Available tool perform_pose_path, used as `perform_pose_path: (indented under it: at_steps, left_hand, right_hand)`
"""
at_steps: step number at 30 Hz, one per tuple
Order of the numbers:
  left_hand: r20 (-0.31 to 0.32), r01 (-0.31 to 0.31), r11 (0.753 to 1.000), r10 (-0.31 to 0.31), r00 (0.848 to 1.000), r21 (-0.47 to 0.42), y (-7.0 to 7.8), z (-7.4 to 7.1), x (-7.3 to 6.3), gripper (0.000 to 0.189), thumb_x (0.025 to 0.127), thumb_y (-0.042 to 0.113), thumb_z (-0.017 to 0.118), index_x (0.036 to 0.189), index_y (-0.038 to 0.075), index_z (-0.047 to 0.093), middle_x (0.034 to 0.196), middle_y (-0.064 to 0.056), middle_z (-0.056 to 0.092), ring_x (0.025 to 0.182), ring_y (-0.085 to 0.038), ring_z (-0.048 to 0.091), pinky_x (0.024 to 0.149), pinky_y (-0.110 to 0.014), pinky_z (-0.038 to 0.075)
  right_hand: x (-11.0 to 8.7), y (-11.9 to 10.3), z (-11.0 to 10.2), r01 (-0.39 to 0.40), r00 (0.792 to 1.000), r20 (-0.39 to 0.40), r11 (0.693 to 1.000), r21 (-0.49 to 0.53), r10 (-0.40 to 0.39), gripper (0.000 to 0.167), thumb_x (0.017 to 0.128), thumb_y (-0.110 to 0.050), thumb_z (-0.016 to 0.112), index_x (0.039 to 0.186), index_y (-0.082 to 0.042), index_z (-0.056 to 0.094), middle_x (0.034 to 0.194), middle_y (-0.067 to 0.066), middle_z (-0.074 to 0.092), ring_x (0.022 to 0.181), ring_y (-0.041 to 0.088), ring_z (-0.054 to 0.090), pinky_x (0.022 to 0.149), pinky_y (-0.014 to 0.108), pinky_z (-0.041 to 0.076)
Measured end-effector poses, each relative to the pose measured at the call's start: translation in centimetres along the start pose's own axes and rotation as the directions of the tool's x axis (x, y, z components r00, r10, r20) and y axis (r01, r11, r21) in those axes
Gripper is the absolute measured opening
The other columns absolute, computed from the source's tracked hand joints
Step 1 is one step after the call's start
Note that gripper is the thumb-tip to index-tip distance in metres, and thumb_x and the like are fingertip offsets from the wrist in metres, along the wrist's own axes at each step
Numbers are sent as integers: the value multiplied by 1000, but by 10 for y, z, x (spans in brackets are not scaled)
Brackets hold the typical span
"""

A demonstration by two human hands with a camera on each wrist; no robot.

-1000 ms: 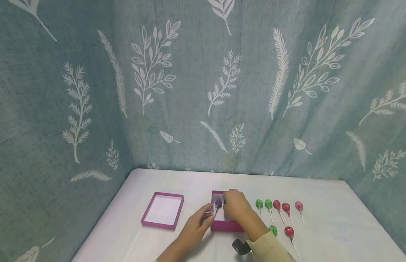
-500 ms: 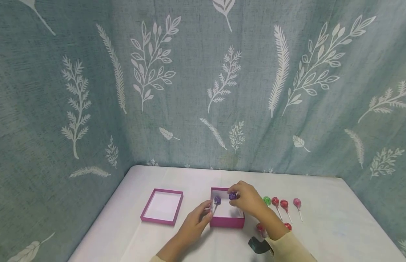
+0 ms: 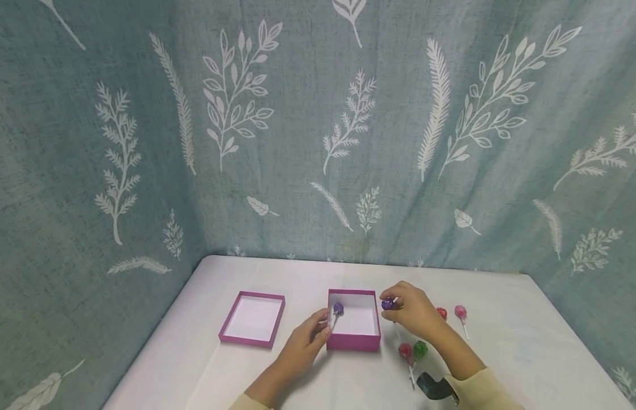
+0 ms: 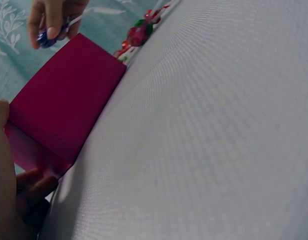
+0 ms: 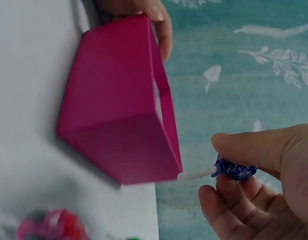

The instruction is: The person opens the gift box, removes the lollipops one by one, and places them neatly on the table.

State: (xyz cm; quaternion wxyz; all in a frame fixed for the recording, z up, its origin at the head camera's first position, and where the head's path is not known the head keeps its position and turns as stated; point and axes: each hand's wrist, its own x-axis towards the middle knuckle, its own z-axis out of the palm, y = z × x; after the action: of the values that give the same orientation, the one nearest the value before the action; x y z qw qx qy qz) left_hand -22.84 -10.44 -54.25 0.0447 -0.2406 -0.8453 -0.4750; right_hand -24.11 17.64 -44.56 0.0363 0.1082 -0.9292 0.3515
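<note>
A magenta box (image 3: 353, 341) with a white inside stands on the table, its top uncovered. One purple lollipop (image 3: 338, 308) leans inside at its left wall, stick toward the front. My left hand (image 3: 303, 345) grips the box's left side, some fingers at the rim and others low on the outer wall in the left wrist view. Just right of the box, my right hand (image 3: 414, 310) holds a second purple lollipop (image 5: 236, 169) by its wrapped head, between thumb and fingers. Its white stick (image 5: 196, 174) points toward the box in the right wrist view.
The shallow magenta-edged lid (image 3: 252, 343) lies inside up on the left. A red lollipop (image 3: 406, 351) and a green one (image 3: 420, 349) lie in front of my right hand. Behind it are another red one (image 3: 442, 312) and a pink one (image 3: 460, 311); my arm hides others.
My right hand has lifted the purple lollipop out of the box and carried it right, past the right wall. The left hand stays at the box's left side.
</note>
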Motion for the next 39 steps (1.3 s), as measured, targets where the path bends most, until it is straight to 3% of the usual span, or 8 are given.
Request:
perform_pose_path:
  at_steps: [6, 13, 16, 19, 22, 26, 30, 39]
  left_hand:
    - [-11, -40, 999, 40, 999, -7, -2, 1, 3, 44, 103, 25, 50, 145, 11, 44, 135, -13, 56, 115, -23, 61, 99, -45, 47]
    - [-1, -11, 1000, 11, 1000, -12, 0, 0, 2, 45, 103, 28, 49, 145, 12, 44, 136, -13, 56, 116, -24, 60, 100, -46, 45]
    - [2, -7, 1000, 7, 1000, -9, -1, 0, 2, 46, 103, 30, 49, 145, 11, 44, 136, -13, 55, 116, -25, 60, 100, -47, 46]
    - [0, -5, 1000, 5, 1000, -17, -1, 0, 2, 46, 103, 30, 49, 145, 11, 44, 136, -13, 55, 116, -24, 60, 100, -46, 46]
    - [-3, -9, 1000, 9, 1000, -23, -1, 0, 1, 46, 103, 29, 50, 145, 11, 44, 135, -13, 56, 115, -23, 61, 99, -46, 46]
    - [-7, -15, 1000, 15, 1000, -25, -1, 1, 1, 45, 103, 26, 51, 145, 12, 45, 134, -13, 57, 114, -23, 61, 100, -46, 46]
    - [-8, -18, 1000, 18, 1000, -20, 0, 1, 1, 45, 103, 26, 51, 145, 12, 44, 135, -12, 56, 115, -23, 61, 99, -45, 47]
    - [-3, -7, 1000, 7, 1000, -26, 2, 0, 0, 45, 103, 27, 50, 144, 12, 45, 135, -13, 56, 115, -24, 60, 100, -46, 46]
  right_hand:
    - [-13, 20, -14, -1, 1000, -4, 999, -32, 1, 29, 77, -11, 83, 103, -15, 72, 95, -5, 59, 82, 14, 58, 71, 33, 53]
    - [-34, 44, -27, -19, 1000, -19, 998, -63, 17, 29, 77, -11, 82, 104, -12, 72, 96, -4, 61, 87, 19, 61, 84, 48, 51]
    - [-43, 53, -32, -9, 1000, -18, 998, -69, 8, 29, 76, -11, 82, 104, -11, 72, 96, -4, 62, 85, 17, 62, 84, 49, 50]
    - [-50, 61, -37, -6, 1000, -20, 996, -87, 4, 28, 76, -10, 82, 102, -11, 72, 93, -4, 62, 80, 14, 58, 77, 43, 48]
    - [-58, 70, -40, -37, 999, -25, 994, -103, 34, 28, 75, -11, 83, 101, -11, 72, 92, -3, 60, 81, 17, 56, 71, 38, 49]
    - [-70, 81, -45, -72, 997, -22, 993, -94, 71, 30, 74, -12, 84, 102, -10, 72, 98, 6, 62, 87, 26, 62, 72, 39, 53]
    - [-79, 92, -51, -75, 997, -28, 993, -93, 73, 32, 74, -12, 83, 104, -9, 72, 96, -1, 62, 82, 18, 63, 71, 36, 54]
    - [-82, 108, -56, -143, 990, -21, 984, -107, 142, 31, 73, -11, 82, 103, -8, 72, 100, 4, 65, 85, 23, 63, 75, 47, 54]
